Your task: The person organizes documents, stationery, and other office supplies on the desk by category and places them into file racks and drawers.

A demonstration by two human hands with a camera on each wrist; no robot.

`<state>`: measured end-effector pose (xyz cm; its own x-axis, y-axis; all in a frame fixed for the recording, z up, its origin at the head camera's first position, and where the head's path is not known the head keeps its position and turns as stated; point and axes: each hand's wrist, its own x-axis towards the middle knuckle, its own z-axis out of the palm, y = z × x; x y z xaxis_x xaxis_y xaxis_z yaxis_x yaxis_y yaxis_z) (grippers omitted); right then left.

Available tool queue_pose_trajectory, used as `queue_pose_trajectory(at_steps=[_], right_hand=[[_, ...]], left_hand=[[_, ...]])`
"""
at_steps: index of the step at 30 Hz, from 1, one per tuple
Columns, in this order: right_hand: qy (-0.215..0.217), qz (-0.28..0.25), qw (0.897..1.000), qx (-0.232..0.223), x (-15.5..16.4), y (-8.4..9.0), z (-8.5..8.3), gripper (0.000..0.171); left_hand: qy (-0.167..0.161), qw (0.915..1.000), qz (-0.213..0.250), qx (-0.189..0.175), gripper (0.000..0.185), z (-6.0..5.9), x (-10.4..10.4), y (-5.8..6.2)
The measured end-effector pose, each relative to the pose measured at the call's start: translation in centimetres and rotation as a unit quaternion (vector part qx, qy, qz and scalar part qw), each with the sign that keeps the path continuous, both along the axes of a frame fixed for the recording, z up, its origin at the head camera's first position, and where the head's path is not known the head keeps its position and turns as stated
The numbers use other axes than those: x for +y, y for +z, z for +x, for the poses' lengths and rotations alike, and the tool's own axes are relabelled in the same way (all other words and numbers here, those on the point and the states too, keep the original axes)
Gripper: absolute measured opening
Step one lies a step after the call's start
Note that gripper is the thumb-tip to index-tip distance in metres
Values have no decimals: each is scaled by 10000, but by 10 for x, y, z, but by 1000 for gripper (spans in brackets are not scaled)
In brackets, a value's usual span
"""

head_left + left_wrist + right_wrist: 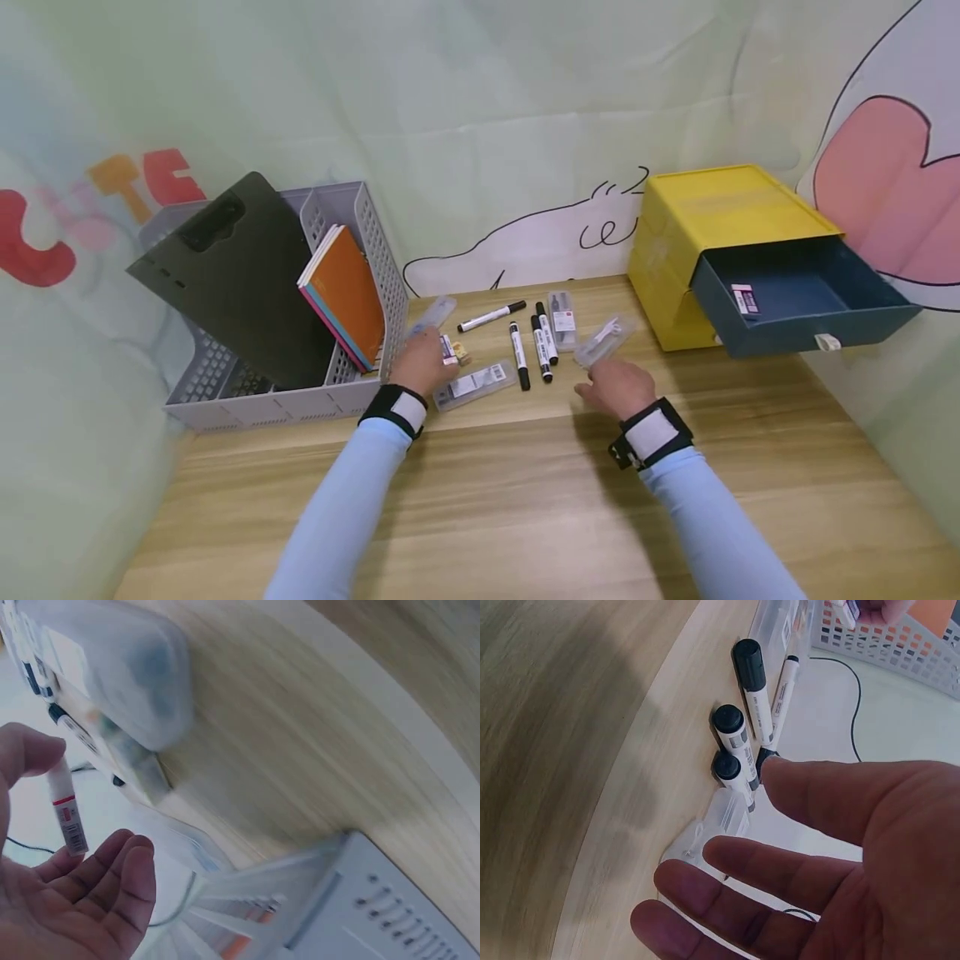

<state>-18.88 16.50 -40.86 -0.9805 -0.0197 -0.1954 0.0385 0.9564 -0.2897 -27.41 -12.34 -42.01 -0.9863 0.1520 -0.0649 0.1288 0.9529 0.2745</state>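
Note:
My left hand (pixel 422 364) pinches a small eraser (pixel 69 817) in a printed sleeve between thumb and fingers, above the table near the grey file rack. Below it a clear plastic case (pixel 474 383) with a label lies flat, and a small yellowish item (pixel 461 353) lies just beyond. Over the table on the right, my right hand (pixel 619 388) holds nothing, its fingers spread and loosely bent in the right wrist view. Just beyond its fingers lies another clear case (pixel 604 340). Several black-capped white markers (pixel 542 348) lie between the hands.
The grey rack (pixel 270 417) on the left holds a dark clipboard (pixel 240 283) and notebooks (pixel 348 300). At right stands a yellow cabinet (pixel 738 200), its blue drawer (pixel 780 329) pulled out with a similar eraser (pixel 745 300) inside. A patterned cloth hangs behind.

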Motion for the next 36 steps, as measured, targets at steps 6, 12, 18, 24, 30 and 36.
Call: queue_pose_trajectory(at_steps=[6, 12, 18, 24, 30, 36], right_hand=[[-105, 18, 9999, 101, 10, 2, 1, 40], [102, -473, 9956, 804, 13, 1, 3, 34], [191, -1041, 9865, 1253, 7, 6, 1, 28], [-46, -1018, 9906, 914, 2, 6, 3, 33], [-47, -774, 9930, 896, -17, 3, -2, 30], [65, -397, 9939, 1028, -35, 6, -8, 27]], left_hand=[[-639, 9976, 65, 262, 53, 1, 36, 0], [-1520, 9836, -513, 823, 56, 15, 76, -5], [-2462, 9496, -1330, 1415, 67, 29, 117, 2], [-3019, 9273, -1454, 1666, 66, 38, 141, 6], [-2941, 9299, -1202, 1854, 64, 40, 127, 3], [-2461, 9525, -1151, 1378, 85, 37, 91, 2]])
